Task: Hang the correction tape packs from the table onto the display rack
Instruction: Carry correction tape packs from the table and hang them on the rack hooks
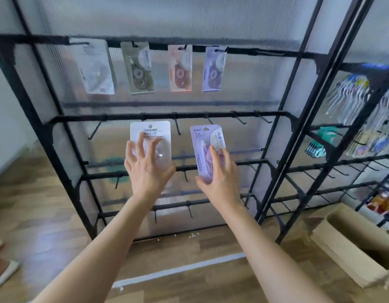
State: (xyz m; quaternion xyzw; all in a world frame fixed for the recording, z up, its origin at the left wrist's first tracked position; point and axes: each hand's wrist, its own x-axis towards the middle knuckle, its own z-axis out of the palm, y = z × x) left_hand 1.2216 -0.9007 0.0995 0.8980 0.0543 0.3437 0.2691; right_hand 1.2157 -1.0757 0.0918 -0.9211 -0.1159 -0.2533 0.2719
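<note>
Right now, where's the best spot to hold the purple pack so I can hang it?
Hold the purple pack by its lower half, pinching the side edges from below and in front, much as your right hand does. It stands upright with its hang hole on top, just under a hook, so a low grip keeps the hole clear.

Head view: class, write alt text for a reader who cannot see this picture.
A person's left hand holds a white pack and the right hand a purple pack of correction tape up to the hooks of a black display rack. Four other packs hang on its top rail.
</note>
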